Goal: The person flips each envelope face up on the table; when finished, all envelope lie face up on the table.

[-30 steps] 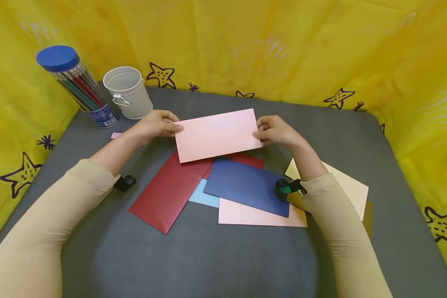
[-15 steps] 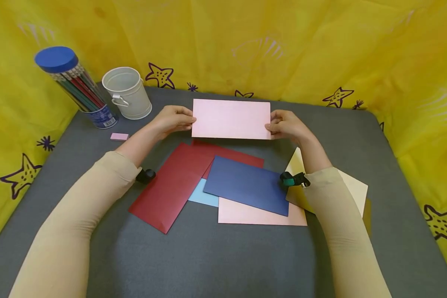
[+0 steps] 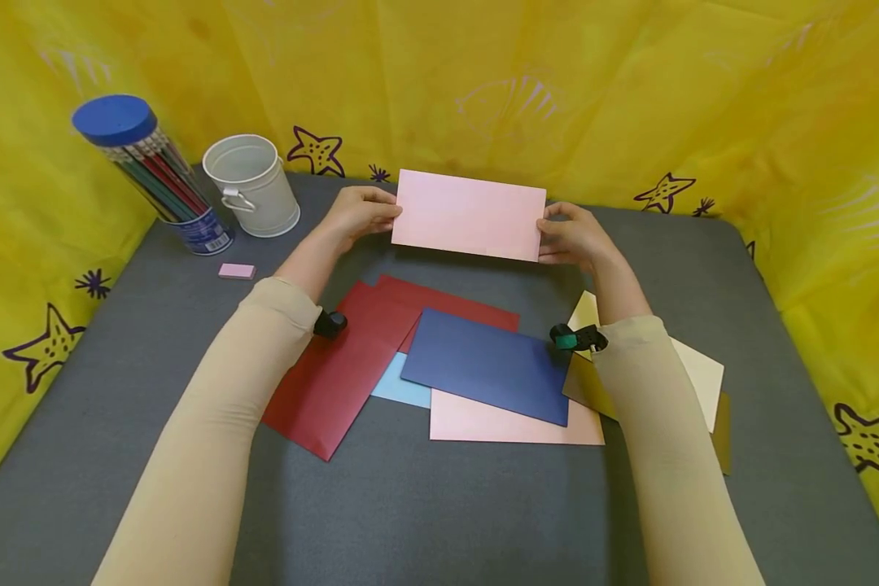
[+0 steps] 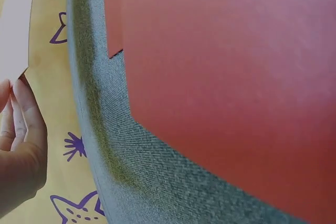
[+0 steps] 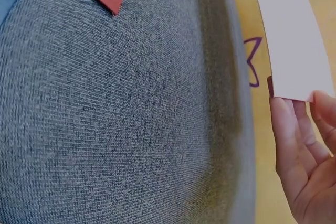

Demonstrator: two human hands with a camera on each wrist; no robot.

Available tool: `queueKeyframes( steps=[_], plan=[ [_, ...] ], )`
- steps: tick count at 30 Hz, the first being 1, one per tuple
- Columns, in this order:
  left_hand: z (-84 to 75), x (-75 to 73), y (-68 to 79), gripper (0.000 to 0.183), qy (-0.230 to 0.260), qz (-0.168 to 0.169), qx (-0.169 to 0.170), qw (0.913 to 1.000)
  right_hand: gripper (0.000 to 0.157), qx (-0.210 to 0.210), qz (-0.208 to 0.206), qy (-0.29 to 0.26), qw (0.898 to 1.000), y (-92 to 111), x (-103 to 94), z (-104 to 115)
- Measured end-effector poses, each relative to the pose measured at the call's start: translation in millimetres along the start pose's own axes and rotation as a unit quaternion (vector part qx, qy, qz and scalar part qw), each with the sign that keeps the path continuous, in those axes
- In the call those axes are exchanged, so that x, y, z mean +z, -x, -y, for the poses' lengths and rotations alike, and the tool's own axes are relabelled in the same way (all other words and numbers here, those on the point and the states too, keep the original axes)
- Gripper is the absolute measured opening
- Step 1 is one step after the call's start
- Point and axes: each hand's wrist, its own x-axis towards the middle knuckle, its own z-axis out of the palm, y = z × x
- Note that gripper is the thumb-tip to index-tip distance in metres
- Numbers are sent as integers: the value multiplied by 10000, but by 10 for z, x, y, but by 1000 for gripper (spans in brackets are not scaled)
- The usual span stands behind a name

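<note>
Aloft, pink paper between both hands

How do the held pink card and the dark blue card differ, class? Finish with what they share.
Colour: the held pink card is light pink; the dark blue card is deep blue.

Support: the held pink card is pinched at its ends by the left hand and right hand; the dark blue card lies untouched, overlapping a paler pink card.

Shared: both look rectangular and longer than wide.
</note>
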Motion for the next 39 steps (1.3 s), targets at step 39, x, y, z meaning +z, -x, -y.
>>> queueKeyframes(
  steps=[39],
  plan=[
    [54,211,-121,41,113,-469,105,9988,34,-534,-795,-2430,9653,-168,68,-201]
  ],
)
